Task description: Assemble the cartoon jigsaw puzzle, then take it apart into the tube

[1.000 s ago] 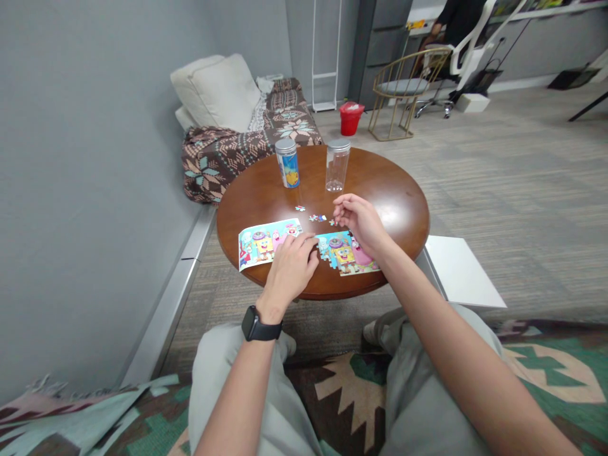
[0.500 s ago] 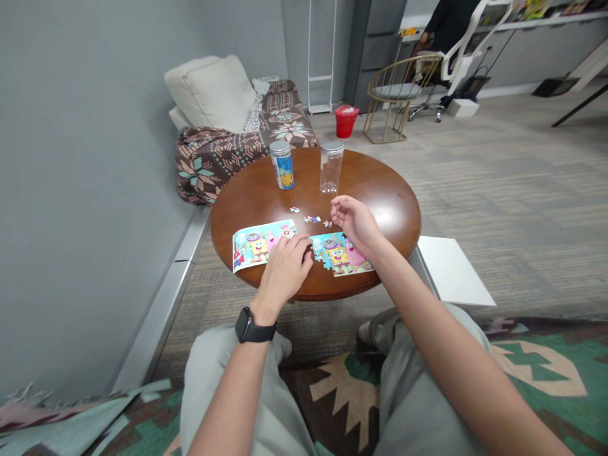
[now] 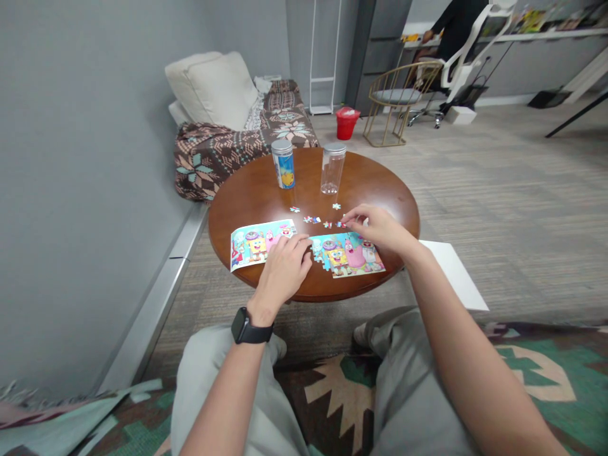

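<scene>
My left hand (image 3: 285, 263), a black watch on its wrist, rests with fingers spread between the picture sheet (image 3: 254, 244) and the partly assembled jigsaw puzzle (image 3: 354, 254). Its fingertips are at the puzzle's upper left edge, where the outline is ragged. My right hand (image 3: 373, 225) is above the puzzle's upper right side, its fingertips pinched at a small puzzle piece (image 3: 341, 224) on the table. Several loose pieces lie nearby: one light piece (image 3: 337, 206) farther back, a red-and-white piece (image 3: 328, 225), a blue-and-white piece (image 3: 316, 220) and another piece (image 3: 295, 209) to the left.
At the back of the round wooden table (image 3: 247, 190) stand a blue-labelled jar (image 3: 285, 168) and a clear jar (image 3: 332, 171), both with silver lids. A white board (image 3: 453, 272) is beside the table at right. Beyond are a red bin (image 3: 346, 123), a gold-framed chair (image 3: 401, 96) and a seated person.
My right hand has moved right, uncovering the puzzle's right part and loose pieces behind it. Its fingertips have come down to a piece. My left hand stays in place.
</scene>
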Demonstrator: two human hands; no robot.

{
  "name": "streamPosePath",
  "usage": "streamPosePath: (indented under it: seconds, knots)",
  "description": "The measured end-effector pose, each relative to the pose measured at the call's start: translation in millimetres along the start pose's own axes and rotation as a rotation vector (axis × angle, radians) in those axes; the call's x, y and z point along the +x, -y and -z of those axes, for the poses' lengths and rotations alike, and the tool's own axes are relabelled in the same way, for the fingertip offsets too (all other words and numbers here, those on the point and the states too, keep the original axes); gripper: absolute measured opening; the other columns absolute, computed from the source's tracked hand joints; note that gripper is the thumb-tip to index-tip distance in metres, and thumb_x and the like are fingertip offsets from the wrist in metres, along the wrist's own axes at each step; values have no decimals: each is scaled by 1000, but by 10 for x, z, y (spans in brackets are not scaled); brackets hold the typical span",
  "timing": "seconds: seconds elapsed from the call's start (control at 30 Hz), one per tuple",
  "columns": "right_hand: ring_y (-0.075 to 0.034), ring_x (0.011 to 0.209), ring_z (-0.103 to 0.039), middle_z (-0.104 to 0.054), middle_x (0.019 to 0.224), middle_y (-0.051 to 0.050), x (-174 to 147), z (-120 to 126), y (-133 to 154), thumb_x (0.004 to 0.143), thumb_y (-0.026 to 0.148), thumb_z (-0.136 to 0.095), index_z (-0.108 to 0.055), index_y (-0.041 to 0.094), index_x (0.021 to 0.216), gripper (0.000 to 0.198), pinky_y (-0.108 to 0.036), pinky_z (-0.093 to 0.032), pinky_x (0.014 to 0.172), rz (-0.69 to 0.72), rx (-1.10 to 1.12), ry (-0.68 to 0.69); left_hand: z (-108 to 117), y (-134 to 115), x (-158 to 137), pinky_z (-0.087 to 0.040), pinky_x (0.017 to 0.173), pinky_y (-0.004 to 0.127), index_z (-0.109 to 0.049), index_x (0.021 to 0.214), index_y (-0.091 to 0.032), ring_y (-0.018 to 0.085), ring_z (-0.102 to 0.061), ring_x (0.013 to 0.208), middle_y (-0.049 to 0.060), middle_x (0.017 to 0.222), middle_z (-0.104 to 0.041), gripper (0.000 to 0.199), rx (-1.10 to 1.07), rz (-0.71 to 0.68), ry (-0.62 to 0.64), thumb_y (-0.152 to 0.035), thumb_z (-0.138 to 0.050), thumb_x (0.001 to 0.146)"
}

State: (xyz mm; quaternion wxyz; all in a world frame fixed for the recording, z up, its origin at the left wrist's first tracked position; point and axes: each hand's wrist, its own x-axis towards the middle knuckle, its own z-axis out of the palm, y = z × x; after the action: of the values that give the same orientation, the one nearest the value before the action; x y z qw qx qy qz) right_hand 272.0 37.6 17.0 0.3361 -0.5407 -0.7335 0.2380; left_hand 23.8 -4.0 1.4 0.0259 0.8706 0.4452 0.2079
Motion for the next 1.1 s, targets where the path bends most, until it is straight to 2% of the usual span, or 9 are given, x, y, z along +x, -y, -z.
streamPosePath:
  seconds: [0.07, 0.2, 0.33, 0.73, 0.97, 1.03, 1.1]
  knots:
    - [-17, 75, -62, -70, 87, -6, -66, 64, -54, 81, 23, -63, -75, 18, 87, 15, -30, -50, 72, 69, -109, 46, 3, -3, -2, -46, 93, 42, -62, 119, -19, 26, -55, 108, 9, 128, -62, 27, 2, -38, 3, -23, -45, 97]
    - [-18, 83, -64, -68, 94, -6, -161, 127, -89, 84, 22, -60, -77, 22, 98, 22, -32, -51, 80, 253, -183, 123, 8, -8, -3, -42, 102, 42, -61, 123, -23, 24, -53, 123, 7, 135, -58, 29, -20, -160, 41, -29, -48, 98]
    - [-20, 87, -63, -67, 93, -8, -191, 144, -74, 88, 24, -57, -78, 21, 94, 22, -35, -51, 83, 355, -259, 171, 7, -5, -2, -40, 106, 43, -64, 123, -25, 23, -53, 125, 6, 136, -59, 29, -52, -158, 87, -29, -49, 98]
    - [-19, 80, -61, -66, 89, -8, -206, 162, -65, 87, 21, -59, -80, 19, 87, 21, -34, -50, 78, 360, -338, 186, -7, 1, -5, -40, 107, 43, -65, 123, -26, 23, -54, 126, 6, 135, -60, 30, -53, -142, 94, -30, -49, 98]
    - [-19, 81, -62, -65, 88, -8, -196, 189, -60, 88, 23, -58, -79, 19, 89, 21, -34, -51, 78, 337, -342, 242, -16, 9, -1, -40, 107, 43, -64, 124, -26, 23, -53, 127, 6, 135, -61, 30, -39, -148, 103, -30, -50, 98]
    - [-21, 85, -63, -65, 92, -9, -205, 183, -52, 89, 23, -56, -78, 19, 95, 24, -35, -53, 81, 325, -340, 231, -19, 12, -1, -40, 107, 43, -63, 124, -26, 23, -53, 127, 6, 135, -60, 30, -37, -155, 104, -30, -49, 99]
    - [-23, 95, -64, -66, 101, -10, -254, 146, -32, 91, 21, -51, -75, 19, 107, 29, -39, -53, 88, 306, -345, 162, -22, 14, -1, -39, 107, 44, -63, 125, -25, 24, -52, 128, 6, 136, -60, 31, -39, -158, 103, -30, -48, 99]
